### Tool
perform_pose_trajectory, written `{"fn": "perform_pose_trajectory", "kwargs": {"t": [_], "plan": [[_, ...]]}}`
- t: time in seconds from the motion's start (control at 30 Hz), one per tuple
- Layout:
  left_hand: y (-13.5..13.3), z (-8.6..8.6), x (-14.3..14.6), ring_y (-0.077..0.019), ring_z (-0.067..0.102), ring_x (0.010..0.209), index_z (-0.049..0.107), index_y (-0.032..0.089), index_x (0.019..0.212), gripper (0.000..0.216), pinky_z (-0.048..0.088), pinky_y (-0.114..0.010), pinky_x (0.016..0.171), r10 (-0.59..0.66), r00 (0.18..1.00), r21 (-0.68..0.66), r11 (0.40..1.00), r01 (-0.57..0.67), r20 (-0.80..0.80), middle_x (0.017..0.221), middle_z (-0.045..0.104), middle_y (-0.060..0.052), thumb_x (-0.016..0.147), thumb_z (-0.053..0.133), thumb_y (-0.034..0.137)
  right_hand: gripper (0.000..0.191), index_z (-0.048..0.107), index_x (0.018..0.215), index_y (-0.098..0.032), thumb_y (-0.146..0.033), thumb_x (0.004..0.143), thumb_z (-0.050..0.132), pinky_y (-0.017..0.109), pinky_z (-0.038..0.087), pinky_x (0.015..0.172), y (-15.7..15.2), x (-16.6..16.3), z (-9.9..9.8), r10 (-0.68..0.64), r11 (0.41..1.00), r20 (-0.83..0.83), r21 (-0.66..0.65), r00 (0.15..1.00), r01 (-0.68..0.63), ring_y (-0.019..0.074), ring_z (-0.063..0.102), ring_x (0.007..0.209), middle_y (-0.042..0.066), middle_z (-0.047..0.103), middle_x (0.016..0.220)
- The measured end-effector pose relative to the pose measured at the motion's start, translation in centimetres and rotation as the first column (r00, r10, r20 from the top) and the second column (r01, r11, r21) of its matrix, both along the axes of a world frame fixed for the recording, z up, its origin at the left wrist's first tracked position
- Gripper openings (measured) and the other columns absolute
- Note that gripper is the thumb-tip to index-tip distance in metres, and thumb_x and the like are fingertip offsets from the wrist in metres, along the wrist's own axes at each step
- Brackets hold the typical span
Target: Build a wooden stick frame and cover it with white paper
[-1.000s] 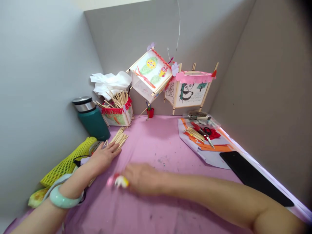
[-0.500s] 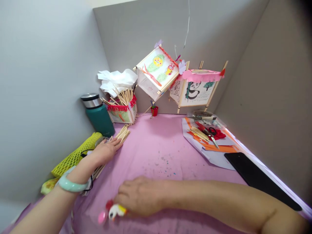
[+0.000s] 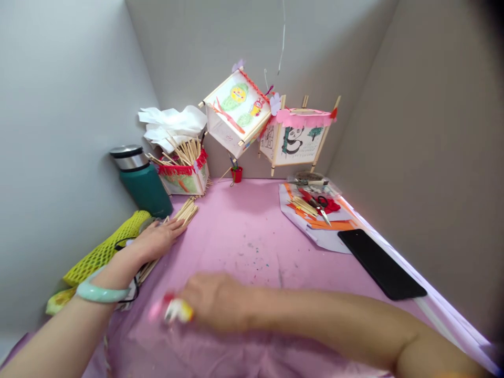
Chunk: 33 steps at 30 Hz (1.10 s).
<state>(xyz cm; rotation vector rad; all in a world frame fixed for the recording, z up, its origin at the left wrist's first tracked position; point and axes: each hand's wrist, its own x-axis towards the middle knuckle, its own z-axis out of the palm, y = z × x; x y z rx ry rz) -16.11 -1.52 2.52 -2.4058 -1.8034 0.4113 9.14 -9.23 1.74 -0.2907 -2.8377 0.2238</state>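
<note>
My left hand [image 3: 155, 239] lies flat with its fingers stretched out on a row of thin wooden sticks [image 3: 185, 211] at the left of the pink tabletop [image 3: 252, 236]. A pale green bangle [image 3: 96, 292] sits on that wrist. My right hand [image 3: 214, 300] reaches across low over the table, its fingers closed round a small blurred red, white and yellow thing [image 3: 175, 310]. What that thing is I cannot make out.
A green flask [image 3: 142, 181], a yellow foam net [image 3: 104, 249] and a paper box of sticks [image 3: 183, 176] stand at the left. Two paper lanterns [image 3: 236, 113] hang at the back. Scissors [image 3: 318, 205] on orange paper scraps and a black phone [image 3: 380, 262] lie at the right.
My right hand has drawn nearer to me with the small coloured thing, then shifted slightly left. My left hand has stayed on the sticks. The view has swung a little.
</note>
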Motion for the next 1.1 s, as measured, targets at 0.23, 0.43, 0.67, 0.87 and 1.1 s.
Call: {"fn": "perform_pose_trajectory", "kwargs": {"t": [0.23, 0.43, 0.67, 0.87, 1.1], "plan": [[0.7, -1.2, -1.1, -0.0301, 0.036, 0.135, 0.039, 0.027, 0.142, 0.055, 0.030, -0.056, 0.105, -0.034, 0.999, 0.041, 0.999, 0.036, -0.030, 0.150, 0.036, -0.009, 0.088, 0.032, 0.019, 0.034, 0.050, 0.123, -0.009, -0.027, 0.099, 0.035, 0.039, 0.043, 0.090, 19.2, 8.7, 2.3, -0.758, 0.652, -0.014, -0.007, 0.652, 0.758, 0.0247, 0.052, 0.111, 0.018, 0.056, 0.118], [0.7, -1.5, -1.4, -0.0317, 0.033, 0.137, 0.043, 0.025, 0.140, 0.052, 0.031, -0.060, 0.103, -0.054, 0.998, 0.055, 0.997, 0.055, -0.014, 0.149, 0.037, -0.010, 0.090, 0.027, 0.021, 0.032, 0.055, 0.119, -0.015, -0.035, 0.094, 0.051, 0.044, 0.046, 0.090, 23.4, 12.6, -0.3, -0.791, 0.610, 0.054, -0.016, 0.609, 0.793, 0.0221, 0.057, 0.104, 0.008, 0.058, 0.118], [1.2, -1.8, -1.7, -0.0318, 0.036, 0.135, 0.046, 0.026, 0.137, 0.050, 0.030, -0.061, 0.103, -0.044, 0.999, 0.049, 0.998, 0.044, -0.012, 0.147, 0.041, -0.008, 0.091, 0.028, 0.022, 0.034, 0.055, 0.121, -0.014, -0.034, 0.098, 0.039, 0.032, 0.041, 0.087, 15.2, 12.6, -1.1, -0.698, 0.708, 0.096, -0.052, 0.710, 0.704, 0.0207, 0.055, 0.104, 0.013, 0.059, 0.111], [1.5, -2.4, -2.4, -0.0272, 0.038, 0.134, 0.047, 0.030, 0.135, 0.048, 0.033, -0.055, 0.103, -0.074, 0.995, 0.115, 0.990, 0.081, -0.064, 0.147, 0.042, 0.000, 0.093, 0.025, 0.022, 0.034, 0.055, 0.118, -0.025, -0.045, 0.092, 0.050, 0.024, 0.043, 0.078, 4.1, 12.3, -1.1, -0.409, 0.900, 0.065, -0.135, 0.910, 0.415, 0.0158, 0.056, 0.097, 0.003, 0.062, 0.106], [1.3, -2.1, -1.6, -0.0313, 0.050, 0.122, 0.057, 0.023, 0.126, 0.045, 0.016, -0.066, 0.105, -0.111, 0.993, 0.183, 0.976, 0.114, -0.030, 0.138, 0.053, -0.009, 0.091, 0.032, 0.014, 0.029, 0.058, 0.111, -0.013, -0.027, 0.098, 0.035, 0.032, 0.041, 0.079, 4.1, 16.6, -0.2, -0.798, 0.587, 0.089, -0.107, 0.596, 0.802, 0.0222, 0.055, 0.098, 0.013, 0.060, 0.102]]}}
